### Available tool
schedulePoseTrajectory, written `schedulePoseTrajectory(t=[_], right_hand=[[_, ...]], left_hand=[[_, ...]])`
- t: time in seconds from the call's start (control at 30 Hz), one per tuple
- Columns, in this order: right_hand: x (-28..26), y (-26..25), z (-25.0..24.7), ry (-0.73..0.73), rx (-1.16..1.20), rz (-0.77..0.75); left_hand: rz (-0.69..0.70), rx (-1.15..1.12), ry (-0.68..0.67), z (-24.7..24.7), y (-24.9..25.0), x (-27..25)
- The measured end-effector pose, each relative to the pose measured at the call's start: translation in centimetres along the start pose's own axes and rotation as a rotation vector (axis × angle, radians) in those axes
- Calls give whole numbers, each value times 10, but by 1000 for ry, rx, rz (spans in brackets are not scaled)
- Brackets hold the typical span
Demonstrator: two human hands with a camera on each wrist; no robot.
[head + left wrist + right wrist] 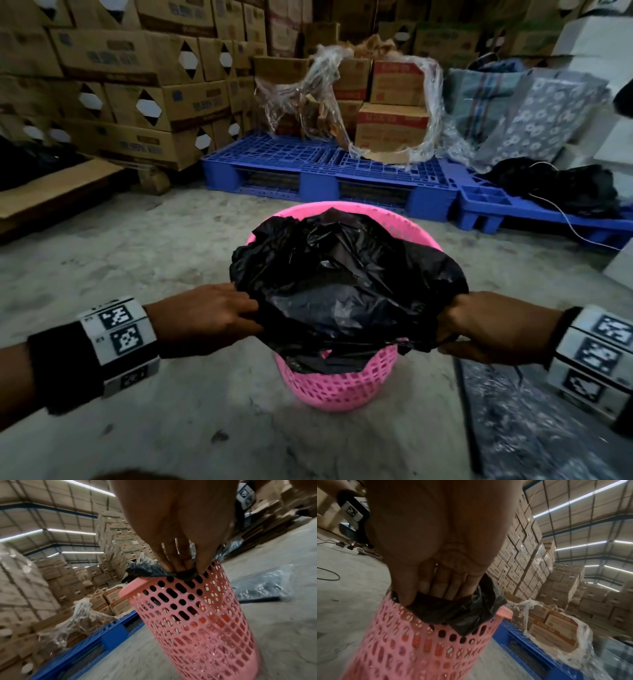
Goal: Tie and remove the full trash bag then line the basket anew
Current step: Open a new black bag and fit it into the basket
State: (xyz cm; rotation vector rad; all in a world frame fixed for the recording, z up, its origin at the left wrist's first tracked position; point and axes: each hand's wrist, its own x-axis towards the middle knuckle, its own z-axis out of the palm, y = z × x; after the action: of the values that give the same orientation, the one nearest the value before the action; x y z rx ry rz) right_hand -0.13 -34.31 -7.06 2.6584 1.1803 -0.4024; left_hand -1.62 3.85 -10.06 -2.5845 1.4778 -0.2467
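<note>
A pink perforated basket (337, 387) stands on the concrete floor, and a black trash bag (342, 284) spreads over its mouth. My left hand (219, 317) pinches the bag's left edge, thumb and fingers closed on the plastic (181, 573) at the basket rim (130, 586). At the other side my right hand (479, 329) grips the bag's right edge (453, 608), the plastic stretched taut between both hands. The basket wall (412, 642) fills the lower half of the right wrist view. What lies under the bag is hidden.
A blue plastic pallet (325, 171) with shrink-wrapped cartons (390, 113) lies just behind the basket. Stacked cardboard boxes (120, 85) line the back left. A flat plastic-wrapped pack (534, 421) sits on the floor at the right, and dark cloth with a white cable (555, 185) rests on another pallet.
</note>
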Motion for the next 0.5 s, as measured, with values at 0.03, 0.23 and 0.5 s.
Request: schedulePoseTrajectory(t=[0.03,0.23,0.5], right_hand=[[2,3,2,4,55,14],[-7,22,2,41,433,144],[-8,42,-13,530,809,519]], left_hand=[[-43,-70,-15,1,-2,-1],[-363,-573,117,-3,-7,-5],[-806,-554,318,4,-23,13]])
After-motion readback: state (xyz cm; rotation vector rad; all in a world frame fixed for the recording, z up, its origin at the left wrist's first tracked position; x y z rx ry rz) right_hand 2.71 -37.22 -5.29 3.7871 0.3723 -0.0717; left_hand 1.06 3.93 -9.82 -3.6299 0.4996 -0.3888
